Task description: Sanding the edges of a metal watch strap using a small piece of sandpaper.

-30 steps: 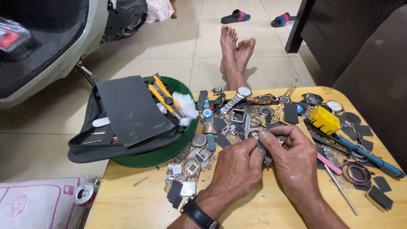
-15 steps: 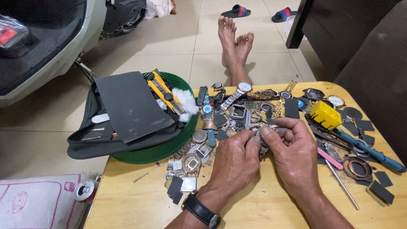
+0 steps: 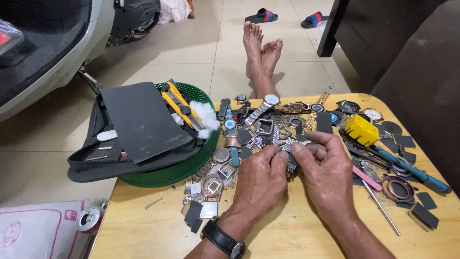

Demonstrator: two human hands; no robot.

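Both hands met over the middle of the pale wooden tabletop [image 3: 297,240]. The left hand [image 3: 261,180] and the right hand [image 3: 326,172] pinched a short silver metal link watch band [image 3: 290,154] between thumbs and forefingers, fingertips nearly touching, the band held just above the wood. A black wristwatch [image 3: 223,238] sat on the left wrist.

Beyond the fingers lay a dense scatter of watch cases, buckles and straps [image 3: 268,122], reaching almost to the far edge. To the left, loose square watch bodies and dark pads [image 3: 203,199] lay close by the left forearm. To the right, a pink-handled tool [image 3: 366,175] and a thin metal rod [image 3: 381,207] lay near the right hand, with a yellow plastic block [image 3: 362,129] and blue-handled pliers [image 3: 412,170] farther out, and dark pads near the right edge.

Bare wood showed only along the near edge, on both sides of the forearms.

A round green plastic basket [image 3: 172,172] overhung the tabletop's left corner, carrying a black zippered pouch [image 3: 120,158], a sheet of dark sandpaper [image 3: 141,120], yellow utility knives [image 3: 179,103] and a white cotton tuft [image 3: 206,117]. Past the far edge, bare feet [image 3: 261,48] rested on the tiled floor [image 3: 191,52].
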